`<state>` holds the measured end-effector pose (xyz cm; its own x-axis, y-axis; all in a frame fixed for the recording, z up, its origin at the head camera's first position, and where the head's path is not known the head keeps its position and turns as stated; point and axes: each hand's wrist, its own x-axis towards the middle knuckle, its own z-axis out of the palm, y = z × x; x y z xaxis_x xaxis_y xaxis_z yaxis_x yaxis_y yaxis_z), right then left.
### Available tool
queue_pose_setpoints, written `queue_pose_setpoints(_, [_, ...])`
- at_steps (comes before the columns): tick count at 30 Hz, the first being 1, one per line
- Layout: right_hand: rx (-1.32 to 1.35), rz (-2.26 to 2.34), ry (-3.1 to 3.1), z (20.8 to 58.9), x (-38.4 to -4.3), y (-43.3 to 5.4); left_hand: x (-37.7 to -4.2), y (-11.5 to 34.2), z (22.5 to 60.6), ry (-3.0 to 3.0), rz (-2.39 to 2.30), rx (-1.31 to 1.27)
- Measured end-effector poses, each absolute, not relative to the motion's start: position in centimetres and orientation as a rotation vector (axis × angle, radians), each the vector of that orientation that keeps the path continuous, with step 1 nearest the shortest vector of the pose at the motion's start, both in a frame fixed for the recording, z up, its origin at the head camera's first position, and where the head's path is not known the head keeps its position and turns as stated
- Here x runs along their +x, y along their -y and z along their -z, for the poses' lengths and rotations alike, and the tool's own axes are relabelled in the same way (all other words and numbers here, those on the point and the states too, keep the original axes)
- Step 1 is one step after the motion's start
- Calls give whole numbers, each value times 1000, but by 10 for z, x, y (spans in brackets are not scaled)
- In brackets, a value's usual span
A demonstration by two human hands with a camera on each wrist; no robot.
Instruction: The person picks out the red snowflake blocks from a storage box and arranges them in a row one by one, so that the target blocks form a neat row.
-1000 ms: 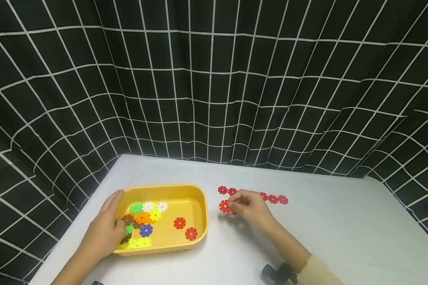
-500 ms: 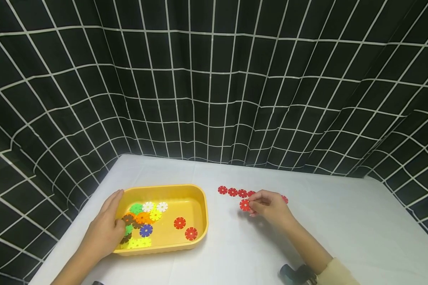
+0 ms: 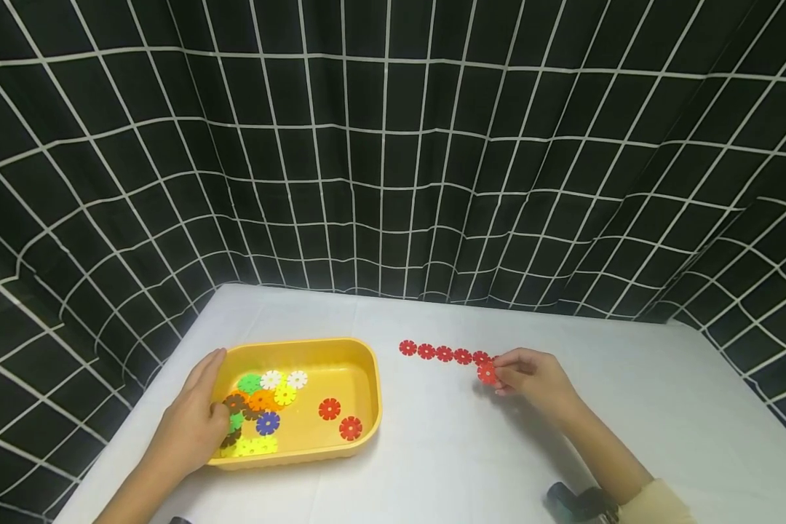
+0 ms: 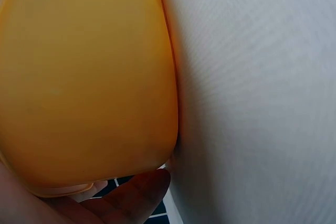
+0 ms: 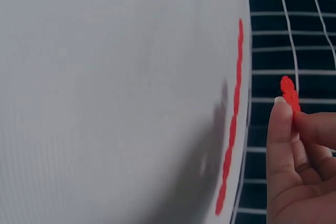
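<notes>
My right hand (image 3: pixel 542 383) pinches a red notched plastic disc (image 3: pixel 487 374) between thumb and fingers, held above the white table. In the head view this disc overlaps the right part of a row of red notched discs (image 3: pixel 445 354) lying edge to edge. The right wrist view shows the row as a thin red line (image 5: pixel 235 106), the pinched disc (image 5: pixel 287 88) raised apart from it. My left hand (image 3: pixel 190 426) grips the left side of a yellow tray (image 3: pixel 378 393), thumb over the rim. From the left wrist, the tray's outer wall (image 4: pixel 94 77) has fingers (image 4: pixel 142 195) at its end.
Inside the tray, two red discs (image 3: pixel 330 409) lie to the right. Green, white, orange, brown, blue (image 3: pixel 268 423) and yellow discs are heaped at its left. A black curtain (image 3: pixel 367 182) with a white grid stands behind the white-covered table (image 3: pixel 426 466).
My right hand has carried the red disc rightward along the front of the row, uncovering discs on the row's left and middle. My left hand stays on the tray.
</notes>
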<state>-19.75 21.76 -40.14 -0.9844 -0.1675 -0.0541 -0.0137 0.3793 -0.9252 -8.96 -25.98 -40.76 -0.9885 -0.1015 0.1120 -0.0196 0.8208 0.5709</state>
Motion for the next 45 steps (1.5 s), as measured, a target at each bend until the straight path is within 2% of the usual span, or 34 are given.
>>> queue_pose_setpoints(24, [71,1352,-2660,402,-217,-288,-90,259,408,2848,894,113])
queue_pose_setpoints(45, [231,1206,-2718,409,-230,-300,-91,260,409,2872,879,110])
